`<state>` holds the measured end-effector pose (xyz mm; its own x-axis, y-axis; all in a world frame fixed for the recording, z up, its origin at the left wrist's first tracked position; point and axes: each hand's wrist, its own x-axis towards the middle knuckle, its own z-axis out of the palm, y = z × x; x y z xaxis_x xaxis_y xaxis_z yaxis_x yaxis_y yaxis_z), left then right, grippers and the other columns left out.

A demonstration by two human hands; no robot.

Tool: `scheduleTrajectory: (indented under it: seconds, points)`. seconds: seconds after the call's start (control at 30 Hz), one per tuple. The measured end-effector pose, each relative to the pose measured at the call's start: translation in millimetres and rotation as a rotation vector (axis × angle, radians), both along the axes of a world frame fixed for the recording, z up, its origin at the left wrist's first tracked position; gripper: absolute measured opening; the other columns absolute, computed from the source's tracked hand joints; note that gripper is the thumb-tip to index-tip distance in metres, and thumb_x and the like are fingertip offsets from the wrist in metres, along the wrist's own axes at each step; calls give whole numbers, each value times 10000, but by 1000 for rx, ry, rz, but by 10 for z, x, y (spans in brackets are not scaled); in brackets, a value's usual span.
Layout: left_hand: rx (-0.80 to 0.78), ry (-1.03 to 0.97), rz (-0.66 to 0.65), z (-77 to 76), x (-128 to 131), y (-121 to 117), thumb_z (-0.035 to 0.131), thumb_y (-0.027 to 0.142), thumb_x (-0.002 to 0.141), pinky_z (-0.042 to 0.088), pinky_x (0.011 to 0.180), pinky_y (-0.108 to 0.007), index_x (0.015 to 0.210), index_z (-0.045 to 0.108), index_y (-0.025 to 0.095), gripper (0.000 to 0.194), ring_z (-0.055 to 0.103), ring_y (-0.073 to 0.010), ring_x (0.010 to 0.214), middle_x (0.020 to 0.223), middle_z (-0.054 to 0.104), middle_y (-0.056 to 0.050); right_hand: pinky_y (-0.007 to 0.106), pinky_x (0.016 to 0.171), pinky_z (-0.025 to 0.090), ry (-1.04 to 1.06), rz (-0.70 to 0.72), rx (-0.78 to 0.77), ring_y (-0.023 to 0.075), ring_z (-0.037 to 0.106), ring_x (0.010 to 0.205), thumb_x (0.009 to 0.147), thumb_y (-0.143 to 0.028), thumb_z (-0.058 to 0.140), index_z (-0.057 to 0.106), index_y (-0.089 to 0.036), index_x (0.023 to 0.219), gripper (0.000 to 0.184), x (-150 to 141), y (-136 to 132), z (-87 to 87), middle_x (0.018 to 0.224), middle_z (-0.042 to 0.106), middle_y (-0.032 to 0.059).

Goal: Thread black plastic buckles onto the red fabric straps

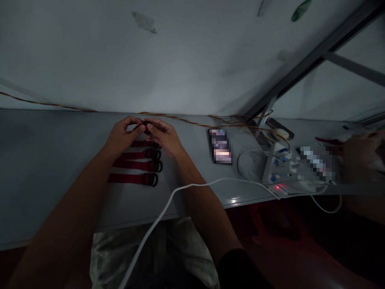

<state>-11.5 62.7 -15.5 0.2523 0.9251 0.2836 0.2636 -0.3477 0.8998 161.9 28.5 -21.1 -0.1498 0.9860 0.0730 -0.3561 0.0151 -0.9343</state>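
Note:
My left hand (124, 132) and my right hand (162, 134) meet over the far part of the table. Between their fingertips is a small dark piece (146, 127), mostly covered by the fingers; its kind is hard to make out. Both hands are closed in a pinch on it. Just below them several red straps (128, 165) lie side by side, each with a black buckle (150, 179) at its right end. The topmost strap is partly hidden under my hands.
On the grey table (186, 200) lies a phone (221, 146) to the right. A white cable (192, 185) crosses my right forearm to a white power strip (275, 164). Twisted wires (180, 119) run along the wall. At far right is another person's hand (363, 150) near a second phone (317, 162).

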Motion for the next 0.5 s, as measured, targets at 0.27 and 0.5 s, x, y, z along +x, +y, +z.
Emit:
scheduleTrajectory:
  seconds: [0.27,0.5]
  points:
    - [41,125,36,39,-24,4,722,489,796,433,635,-267,832,663,210,287,527,-140,666,755,643,0,320,817,629,-55,-41,51,171,682,951,711,-581,851,755,-284,1116,511,14,78,-100,1060,745,7]
    - [2,109,-97,130,-9,-83,667,553,861,471,683,-294,882,739,216,345,586,-183,732,823,702,-36,334,931,610,-44,5,24,176,684,1085,800,-516,810,751,-296,1112,386,5,15,-31,1167,749,2]
